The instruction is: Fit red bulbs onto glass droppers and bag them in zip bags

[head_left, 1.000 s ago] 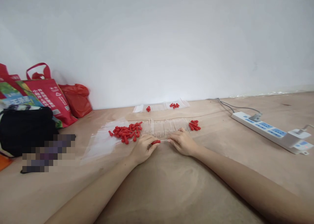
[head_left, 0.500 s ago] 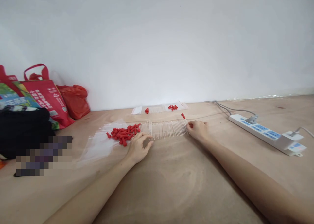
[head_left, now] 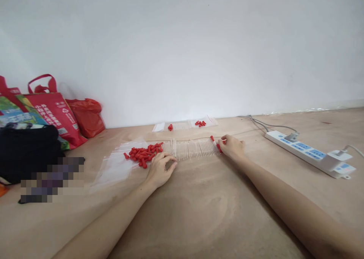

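Observation:
A row of thin clear dropper tubes (head_left: 193, 149) lies side by side on the wooden table. My right hand (head_left: 232, 147) is at the row's right end, thumb and fingers closed on a red rubber bulb (head_left: 218, 148). More red shows between those fingers, partly hidden. Just left of them, another red bulb (head_left: 212, 138) tops a tube at the row's far edge. My left hand (head_left: 161, 169) rests at the row's left end, fingers extended and apart, holding nothing. Beside its fingertips is a pile of red rubber bulbs (head_left: 143, 153), partly on clear plastic bags (head_left: 115, 164).
Behind the row lies a clear bag (head_left: 182, 126) with tubes and a few red bulbs near the wall. A white power strip (head_left: 307, 153) with cables sits right. Red shopping bags (head_left: 57, 115) and a black cloth bag (head_left: 31, 153) stand left.
My right hand has shifted slightly right and let go of the tube with the red bulb, which now sits lower in the row. Red now shows at its fingertips. My left hand has stayed put.

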`<action>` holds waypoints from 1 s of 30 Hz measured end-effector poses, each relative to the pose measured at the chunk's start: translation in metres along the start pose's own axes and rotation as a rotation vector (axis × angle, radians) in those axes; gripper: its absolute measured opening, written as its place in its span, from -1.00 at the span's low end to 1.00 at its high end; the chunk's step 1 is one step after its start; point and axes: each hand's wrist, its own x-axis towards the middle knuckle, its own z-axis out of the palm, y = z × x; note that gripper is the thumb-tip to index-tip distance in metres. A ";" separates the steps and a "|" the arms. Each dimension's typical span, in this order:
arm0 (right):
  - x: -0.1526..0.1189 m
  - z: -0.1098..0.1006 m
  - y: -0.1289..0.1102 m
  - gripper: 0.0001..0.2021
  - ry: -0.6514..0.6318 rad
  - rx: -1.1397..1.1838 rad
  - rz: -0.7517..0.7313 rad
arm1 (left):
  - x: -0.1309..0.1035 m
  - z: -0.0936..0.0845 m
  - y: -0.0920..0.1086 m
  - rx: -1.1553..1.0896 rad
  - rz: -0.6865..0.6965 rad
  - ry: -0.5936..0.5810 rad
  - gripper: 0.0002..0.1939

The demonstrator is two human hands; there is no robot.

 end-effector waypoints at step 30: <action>0.007 0.011 0.002 -0.78 -0.003 0.083 0.119 | 0.044 0.028 0.002 0.365 -0.377 0.124 -0.82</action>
